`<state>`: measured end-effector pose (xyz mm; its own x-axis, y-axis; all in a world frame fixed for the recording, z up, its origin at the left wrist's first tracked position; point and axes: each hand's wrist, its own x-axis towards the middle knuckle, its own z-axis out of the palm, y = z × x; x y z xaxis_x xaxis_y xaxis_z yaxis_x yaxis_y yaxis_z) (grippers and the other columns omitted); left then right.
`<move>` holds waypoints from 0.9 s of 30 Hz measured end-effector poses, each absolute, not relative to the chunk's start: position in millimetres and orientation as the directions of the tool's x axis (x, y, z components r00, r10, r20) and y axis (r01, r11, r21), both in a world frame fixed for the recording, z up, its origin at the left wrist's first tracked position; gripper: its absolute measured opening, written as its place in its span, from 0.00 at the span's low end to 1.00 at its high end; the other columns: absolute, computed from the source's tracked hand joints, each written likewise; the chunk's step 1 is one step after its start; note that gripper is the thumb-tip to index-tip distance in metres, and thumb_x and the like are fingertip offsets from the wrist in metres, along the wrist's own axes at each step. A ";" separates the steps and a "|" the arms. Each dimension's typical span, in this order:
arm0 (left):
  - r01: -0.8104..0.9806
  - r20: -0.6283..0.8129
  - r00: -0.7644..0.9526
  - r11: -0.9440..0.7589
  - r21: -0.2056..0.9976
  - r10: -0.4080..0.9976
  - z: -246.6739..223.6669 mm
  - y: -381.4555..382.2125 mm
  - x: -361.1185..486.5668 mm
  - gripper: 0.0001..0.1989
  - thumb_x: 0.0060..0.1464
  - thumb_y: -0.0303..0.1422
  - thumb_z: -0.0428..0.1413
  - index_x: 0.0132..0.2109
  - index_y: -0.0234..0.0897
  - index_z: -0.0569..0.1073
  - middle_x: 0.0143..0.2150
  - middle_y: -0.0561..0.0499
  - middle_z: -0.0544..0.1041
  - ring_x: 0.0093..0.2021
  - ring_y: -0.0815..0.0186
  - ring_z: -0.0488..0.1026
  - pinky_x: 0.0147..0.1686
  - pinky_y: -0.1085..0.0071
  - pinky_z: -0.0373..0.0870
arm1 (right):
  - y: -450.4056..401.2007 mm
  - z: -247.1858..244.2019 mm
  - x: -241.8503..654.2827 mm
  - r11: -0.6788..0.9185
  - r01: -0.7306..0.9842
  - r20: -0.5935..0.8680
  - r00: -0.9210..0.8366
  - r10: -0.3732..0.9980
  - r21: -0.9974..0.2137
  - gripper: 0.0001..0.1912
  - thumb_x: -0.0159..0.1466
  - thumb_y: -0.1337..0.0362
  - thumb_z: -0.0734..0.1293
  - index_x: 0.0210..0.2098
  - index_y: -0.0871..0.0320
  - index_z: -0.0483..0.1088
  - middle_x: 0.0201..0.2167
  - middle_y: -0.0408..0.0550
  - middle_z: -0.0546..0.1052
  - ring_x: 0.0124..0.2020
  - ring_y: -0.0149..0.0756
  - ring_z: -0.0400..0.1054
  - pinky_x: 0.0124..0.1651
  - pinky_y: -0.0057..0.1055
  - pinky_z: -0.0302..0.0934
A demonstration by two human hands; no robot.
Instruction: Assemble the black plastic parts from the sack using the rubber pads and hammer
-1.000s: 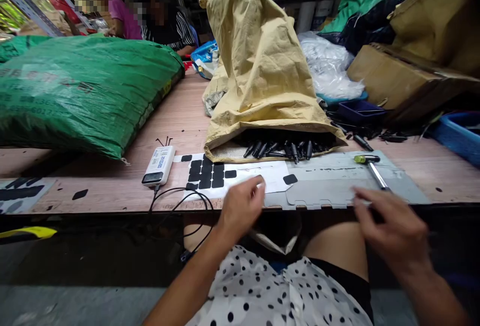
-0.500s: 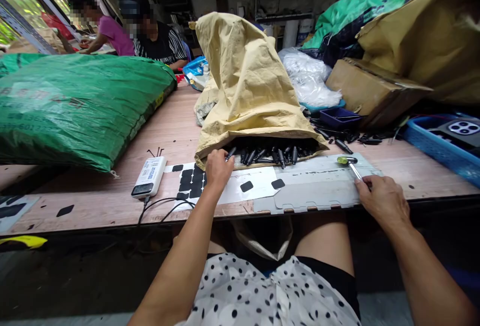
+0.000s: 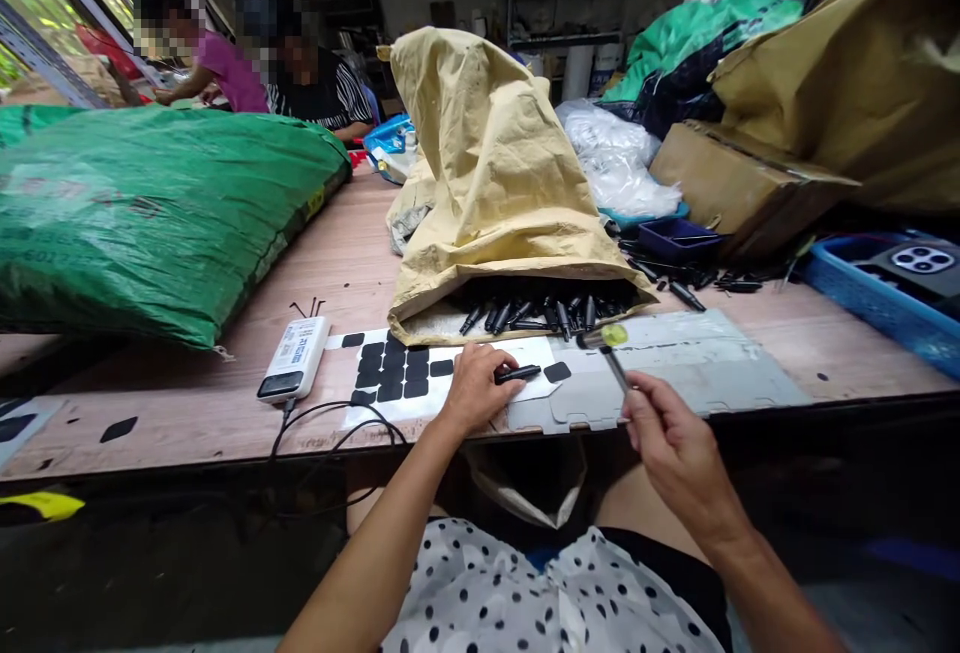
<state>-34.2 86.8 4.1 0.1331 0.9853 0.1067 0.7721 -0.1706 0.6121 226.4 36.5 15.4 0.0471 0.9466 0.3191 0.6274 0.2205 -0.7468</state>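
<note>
My left hand (image 3: 476,388) is closed on a black pen-like piece (image 3: 519,373), which lies sideways just above the white sheet and grey board at the table's front edge. In my right hand (image 3: 670,433) is a small hammer (image 3: 616,365), gripped by its metal handle. Its head, with a yellow-green face, is up and to the left, near the black piece but apart from it. Behind both hands, a tan sack (image 3: 487,183) lies with its mouth toward me. Several similar black pieces (image 3: 525,313) spill from that mouth.
A white power bank (image 3: 295,358) with a black cable is on the left. Beyond it lies a large green sack (image 3: 150,223). On the right are a blue basket (image 3: 885,303), a cardboard box (image 3: 742,183) and loose black parts. Two people sit at the back left.
My left hand has come away from the sack's mouth, toward me and right, with a black pen-like piece. My right hand has swung the hammer leftward.
</note>
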 end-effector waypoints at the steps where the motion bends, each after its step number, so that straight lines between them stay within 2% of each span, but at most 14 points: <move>1: 0.766 0.114 0.140 -0.181 0.617 0.984 2.9 88.8 -34.8 0.08 0.53 0.37 0.64 0.41 0.43 0.79 0.39 0.51 0.79 0.48 0.57 0.68 0.51 0.61 0.62 | 34.1 14.1 217.6 0.226 0.617 0.308 0.028 0.951 -0.754 0.21 0.71 0.51 0.58 0.54 0.56 0.71 0.33 0.48 0.78 0.29 0.34 0.72 0.33 0.29 0.68; 5: 0.741 0.153 0.129 -0.198 0.641 0.980 -5.2 92.2 -37.3 0.09 0.53 0.37 0.65 0.42 0.44 0.80 0.39 0.52 0.80 0.48 0.57 0.68 0.52 0.60 0.61 | 30.9 9.2 192.9 0.274 0.588 0.285 -0.076 0.955 -0.761 0.21 0.72 0.56 0.59 0.61 0.54 0.68 0.44 0.51 0.79 0.40 0.37 0.75 0.45 0.32 0.71; 7: 0.732 0.148 0.125 -0.192 0.653 0.981 -8.7 92.6 -37.8 0.09 0.52 0.38 0.65 0.42 0.45 0.81 0.39 0.52 0.80 0.48 0.57 0.68 0.52 0.60 0.60 | 31.2 6.8 186.4 0.343 0.595 0.328 -0.139 0.935 -0.727 0.21 0.72 0.59 0.59 0.62 0.54 0.68 0.51 0.52 0.78 0.50 0.39 0.74 0.54 0.35 0.69; 9: 0.733 0.141 0.127 -0.189 0.653 0.982 -10.5 92.8 -37.9 0.10 0.52 0.38 0.66 0.42 0.47 0.82 0.39 0.52 0.79 0.48 0.57 0.68 0.52 0.59 0.60 | 31.4 4.2 182.5 0.401 0.605 0.359 -0.197 0.912 -0.688 0.21 0.73 0.62 0.57 0.63 0.53 0.67 0.55 0.52 0.76 0.55 0.40 0.72 0.59 0.37 0.67; 11: 0.740 0.142 0.133 -0.194 0.644 0.981 -11.0 93.0 -38.1 0.11 0.52 0.39 0.65 0.44 0.50 0.83 0.39 0.52 0.78 0.49 0.56 0.67 0.51 0.59 0.61 | 30.8 1.9 179.9 0.431 0.624 0.368 -0.237 0.899 -0.651 0.22 0.73 0.63 0.56 0.65 0.51 0.66 0.53 0.52 0.77 0.54 0.40 0.72 0.58 0.37 0.67; 14: 0.749 0.132 0.137 -0.190 0.635 0.982 -10.9 93.4 -38.8 0.13 0.53 0.40 0.65 0.47 0.52 0.83 0.38 0.51 0.78 0.48 0.56 0.67 0.50 0.60 0.61 | 28.2 -0.5 175.7 0.456 0.665 0.391 -0.258 0.884 -0.592 0.24 0.73 0.65 0.56 0.67 0.48 0.63 0.47 0.51 0.77 0.46 0.38 0.75 0.53 0.35 0.70; 19: 0.752 0.112 0.139 -0.178 0.634 0.984 -9.6 93.9 -38.9 0.11 0.54 0.41 0.64 0.45 0.53 0.84 0.37 0.52 0.78 0.46 0.57 0.67 0.49 0.60 0.61 | 26.0 -3.6 170.2 0.441 0.753 0.366 -0.282 0.887 -0.488 0.26 0.73 0.68 0.54 0.68 0.47 0.62 0.37 0.48 0.75 0.37 0.36 0.73 0.46 0.31 0.70; 27: 0.729 0.124 0.124 -0.175 0.662 0.984 -11.0 94.7 -37.6 0.11 0.52 0.40 0.66 0.44 0.50 0.84 0.37 0.51 0.78 0.47 0.56 0.67 0.50 0.59 0.60 | 28.5 -7.7 180.5 0.441 0.750 0.446 -0.217 0.868 -0.493 0.25 0.73 0.67 0.57 0.68 0.48 0.62 0.38 0.48 0.76 0.36 0.34 0.73 0.45 0.29 0.68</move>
